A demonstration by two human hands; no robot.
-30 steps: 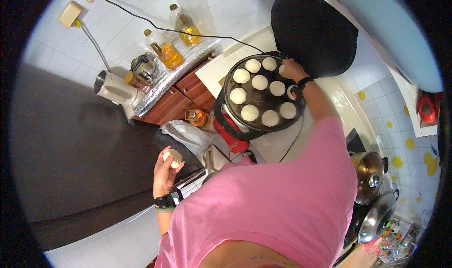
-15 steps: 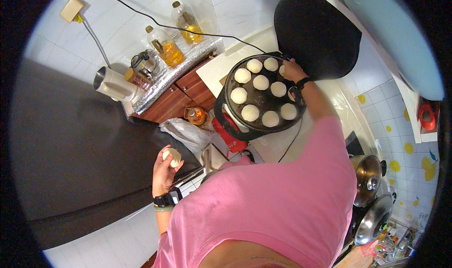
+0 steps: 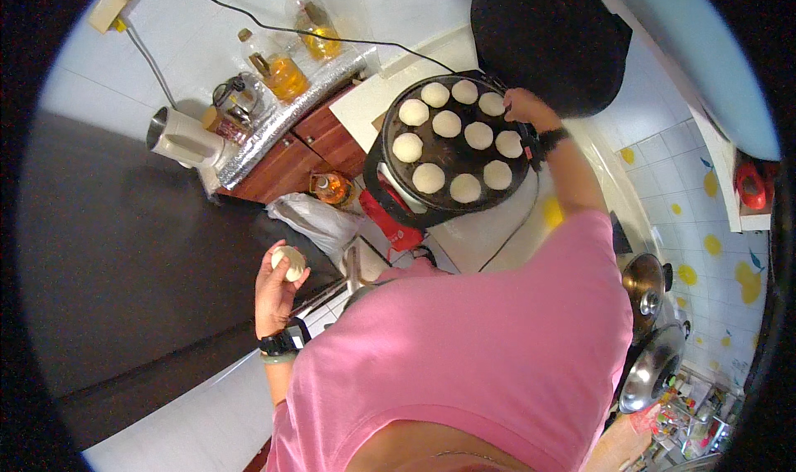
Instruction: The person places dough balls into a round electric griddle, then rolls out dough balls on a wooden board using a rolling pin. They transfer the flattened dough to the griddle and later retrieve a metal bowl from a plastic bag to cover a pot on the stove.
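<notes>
My left hand [image 3: 278, 283] is closed round a thick, pale dough round [image 3: 288, 263], held up at the left, apart from the pan. My right hand [image 3: 532, 111] is over the far right rim of a round black electric griddle [image 3: 438, 154]. Its bent fingers point left, slightly apart, beside a flat white dough round [image 3: 492, 103]; nothing shows between them. Several such dough rounds lie spaced over the dark plate, a ring of them around two in the middle. The griddle's black lid [image 3: 551, 45] stands raised behind it.
Oil bottles [image 3: 286, 77] and a white jug [image 3: 184, 137] stand on a foil-covered ledge at the left. A black cord [image 3: 332, 38] runs along the wall to the griddle. A white plastic bag [image 3: 311, 223] lies below. Lidded metal pots [image 3: 655, 368] stand at the right.
My right hand has drawn back to the right from the dough round at the far rim, which now shows more fully. My left hand still holds its dough round. The whole view has shifted slightly.
</notes>
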